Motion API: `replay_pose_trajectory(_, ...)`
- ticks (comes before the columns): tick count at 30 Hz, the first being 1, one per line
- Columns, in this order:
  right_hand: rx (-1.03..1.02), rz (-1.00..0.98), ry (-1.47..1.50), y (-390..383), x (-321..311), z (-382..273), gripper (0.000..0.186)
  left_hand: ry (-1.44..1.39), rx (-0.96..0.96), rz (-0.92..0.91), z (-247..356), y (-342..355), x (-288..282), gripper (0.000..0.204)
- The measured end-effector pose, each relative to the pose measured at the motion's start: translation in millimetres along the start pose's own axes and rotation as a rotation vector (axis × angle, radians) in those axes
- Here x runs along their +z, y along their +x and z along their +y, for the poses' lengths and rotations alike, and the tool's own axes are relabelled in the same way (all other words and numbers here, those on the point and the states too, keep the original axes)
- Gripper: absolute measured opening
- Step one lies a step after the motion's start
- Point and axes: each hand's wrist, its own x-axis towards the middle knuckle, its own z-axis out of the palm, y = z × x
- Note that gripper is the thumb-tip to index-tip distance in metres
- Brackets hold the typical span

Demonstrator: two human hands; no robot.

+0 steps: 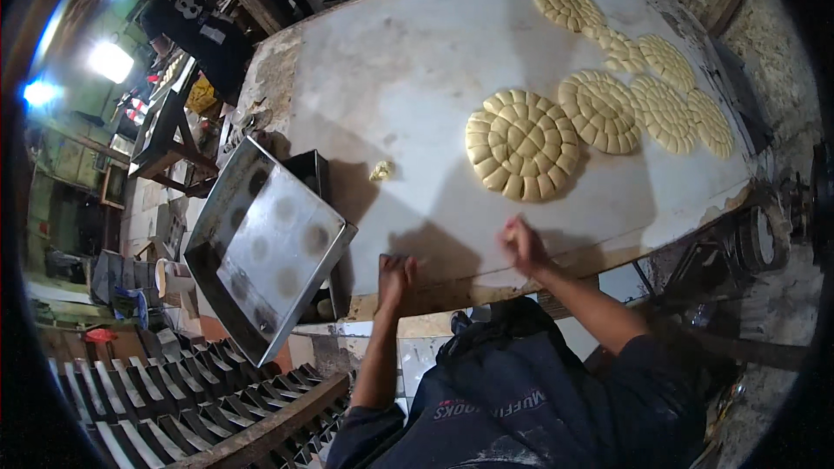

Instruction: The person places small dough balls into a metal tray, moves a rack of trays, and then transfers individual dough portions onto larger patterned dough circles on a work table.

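Observation:
My left hand is closed above the near edge of the pale work table, to the right of a metal tray. My right hand is closed too, over the tabletop just below the nearest dough round. Whatever either hand may hold is hidden by the fingers. That large dough round is cut into many small pieces arranged in rings. Several similar rounds, among them a second dough round, spread to the far right. A small lump of dough lies left of centre.
The shallow metal tray tilts over the table's left edge, resting on a darker tin. Below left are racks of metal strips and a wooden beam. A person in dark clothes stands at the far left near another table.

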Motion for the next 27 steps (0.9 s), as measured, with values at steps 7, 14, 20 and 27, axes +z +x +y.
replay_pose_trajectory(7, -0.445, -0.416, -0.427, 67.7, 18.6, 16.5, 0.033, 0.248, 0.012, 0.148, 12.2, 91.0, 9.5, 0.025)
replay_pose_trajectory(14, -0.680, -0.625, -0.274, 4.7, 20.3, -4.3, 0.036, 0.375, 0.139, -0.094, 23.3, 25.0, 65.3, 0.012)
replay_pose_trajectory(20, -0.707, -0.546, -0.343, 107.6, 10.5, 31.9, 0.028, -0.064, -0.297, 0.066, -14.2, 73.9, 4.0, 0.022)
replay_pose_trajectory(27, -0.766, -0.569, -0.250, 51.2, 46.8, 2.7, 0.030, -0.063, -0.040, 0.149, 23.0, 75.2, 63.1, 0.014)
